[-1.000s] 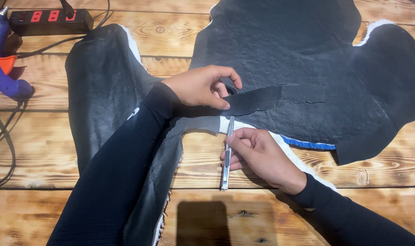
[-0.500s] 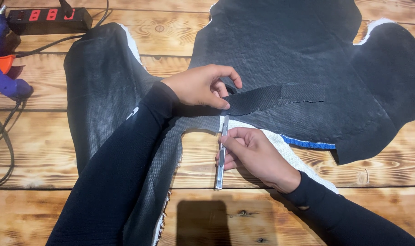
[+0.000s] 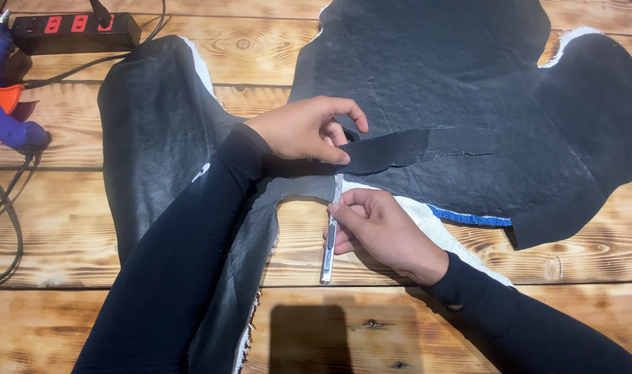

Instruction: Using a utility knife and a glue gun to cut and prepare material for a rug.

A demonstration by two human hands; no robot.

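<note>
Both hands barely moved — right hand (image 3: 385, 232) slid utility knife (image 3: 330, 239) slightly lower.

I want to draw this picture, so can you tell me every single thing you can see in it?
Leather sheet: one, black with a white fabric edge, spread across the table.
Cut strip: one, black, lifted off the sheet at its left end.
Craft knife: one, silver, thin, tip up at the sheet's lower edge.
Blue trim: one, on the sheet's lower edge.
Glue gun: one, purple with orange trigger, far left.
Power strip: one, black with red switches, top left.
Cables: black, left side.
Table: one, brown wooden planks.
Left hand: pinches the strip.
Right hand: holds the knife.
</note>
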